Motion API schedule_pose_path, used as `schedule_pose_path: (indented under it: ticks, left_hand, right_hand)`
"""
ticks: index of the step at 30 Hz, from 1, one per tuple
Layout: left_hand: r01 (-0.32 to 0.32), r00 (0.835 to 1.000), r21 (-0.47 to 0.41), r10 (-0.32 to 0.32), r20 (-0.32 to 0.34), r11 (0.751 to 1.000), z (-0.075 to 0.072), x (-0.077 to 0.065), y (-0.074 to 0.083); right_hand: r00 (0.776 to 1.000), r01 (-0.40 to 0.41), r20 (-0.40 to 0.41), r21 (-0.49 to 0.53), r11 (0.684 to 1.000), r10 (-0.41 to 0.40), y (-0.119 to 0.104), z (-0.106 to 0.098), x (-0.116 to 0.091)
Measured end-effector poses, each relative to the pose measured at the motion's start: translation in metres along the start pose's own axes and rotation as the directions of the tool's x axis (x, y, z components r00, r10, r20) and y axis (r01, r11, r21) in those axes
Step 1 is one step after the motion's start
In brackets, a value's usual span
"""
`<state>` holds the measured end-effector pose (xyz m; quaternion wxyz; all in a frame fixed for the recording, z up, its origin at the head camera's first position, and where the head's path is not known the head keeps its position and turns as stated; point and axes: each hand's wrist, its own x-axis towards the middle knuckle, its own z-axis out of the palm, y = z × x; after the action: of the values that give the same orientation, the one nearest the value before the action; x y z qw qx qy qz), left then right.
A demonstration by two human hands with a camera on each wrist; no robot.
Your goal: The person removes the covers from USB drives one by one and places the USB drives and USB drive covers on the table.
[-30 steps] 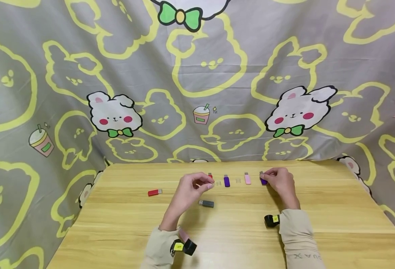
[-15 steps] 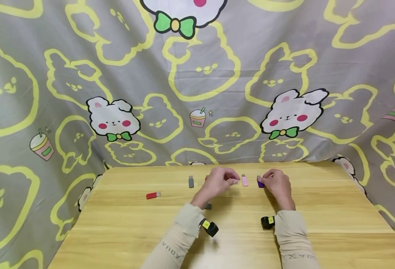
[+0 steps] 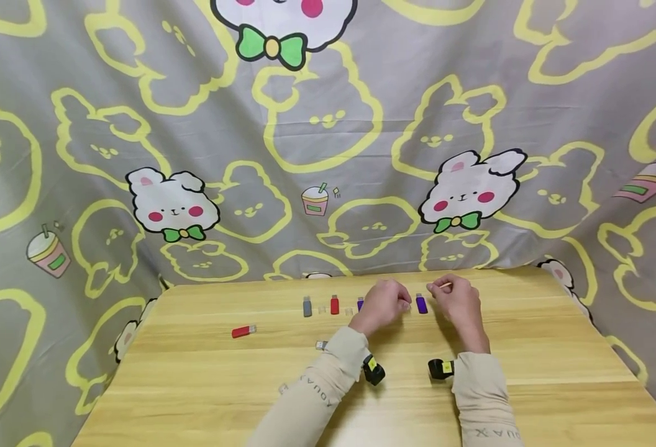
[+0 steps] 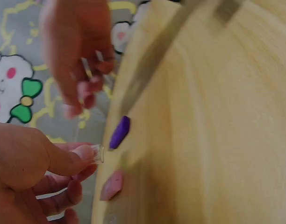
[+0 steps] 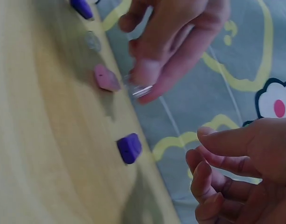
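Note:
My left hand [image 3: 384, 305] pinches a small clear cap [image 4: 98, 154] between thumb and fingers, held above the table's far edge. In the right wrist view, that hand is above a pink USB stick [image 5: 105, 78] and to the left of a purple USB stick [image 5: 129, 148]. The pink stick is hidden behind the left hand in the head view. My right hand [image 3: 458, 301] hovers just right of the purple stick, fingers loosely bent and nothing between them. Leftward along the row lie another purple USB stick [image 3: 361, 302], a red one [image 3: 335, 305] and a grey one [image 3: 307, 307].
Between the sticks of the row lie clear caps [image 3: 322, 309]. Closer in, a loose red USB stick [image 3: 242, 332] and a grey USB stick [image 3: 321, 345], partly covered by the left sleeve, rest on the wooden table [image 3: 194, 385]. A patterned cloth [image 3: 361, 149] hangs behind.
My left hand has travelled right along the row with the clear cap, past the pink stick. The right hand has let go of the right-hand purple USB stick and moved off it.

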<state>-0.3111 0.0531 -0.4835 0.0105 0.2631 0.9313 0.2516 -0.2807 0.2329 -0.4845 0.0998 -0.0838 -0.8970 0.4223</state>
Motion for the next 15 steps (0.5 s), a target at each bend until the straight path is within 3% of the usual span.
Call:
schedule_pose_path:
  ticks: [7,15]
  left_hand:
    - [-0.017,1.000,0.200,0.017,0.004,0.980,0.008,0.006,0.004]
    - [-0.047,0.998,0.314,0.060,-0.032,0.948,0.018,0.008,0.000]
  right_hand:
    - [0.998,0.046,-0.035,0.000,0.999,-0.046,-0.004,-0.003,-0.001]
    - [0.998,0.059,-0.026,-0.007,0.998,-0.059,-0.006,-0.004,0.000]
